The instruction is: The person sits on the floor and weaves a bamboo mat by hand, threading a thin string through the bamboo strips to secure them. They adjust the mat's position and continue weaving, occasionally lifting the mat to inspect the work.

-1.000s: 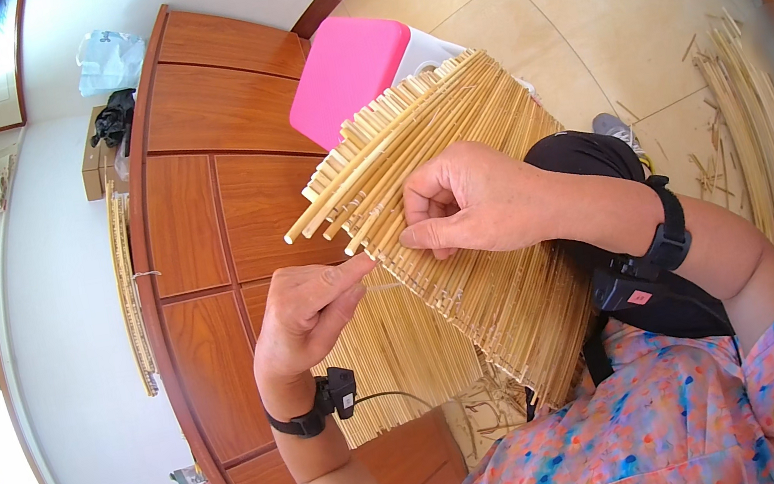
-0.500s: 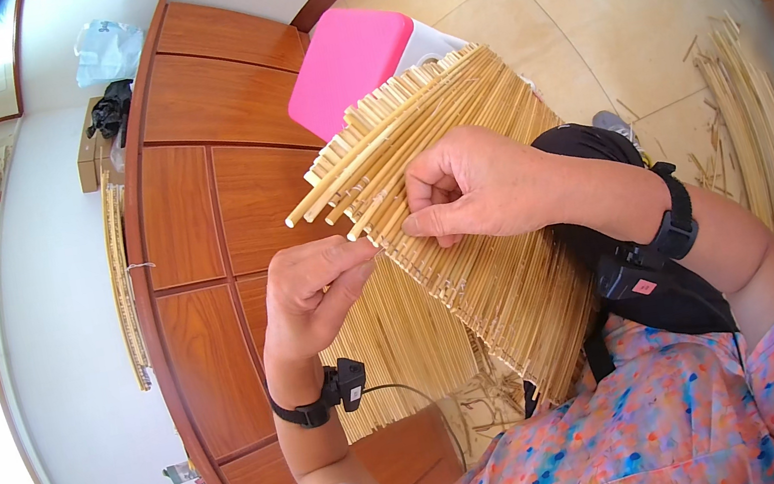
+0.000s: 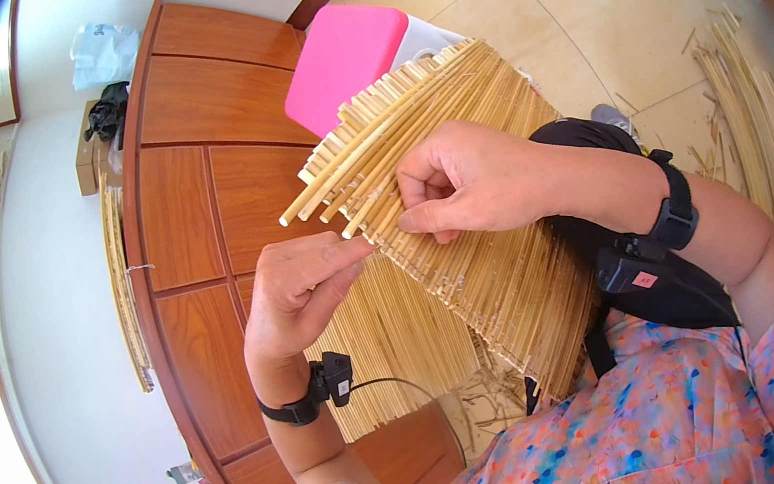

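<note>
Reed mat [image 3: 494, 276] rests against your leg [image 3: 567, 134] mid-frame, prob. for support; L hand [image 3: 293, 285] & R hand [image 3: 470, 178] grips pinched closed nr its edge, can't tell on what.

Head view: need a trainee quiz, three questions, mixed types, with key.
1. True or false: the right hand is over the stick mat.
2. Which colour is the lid of the box beyond the mat? A) green B) pink C) black
3. Fill the gap: the left hand is at the mat's ____, not its middle.

Key: 1. True. 2. B. 3. Edge.
</note>
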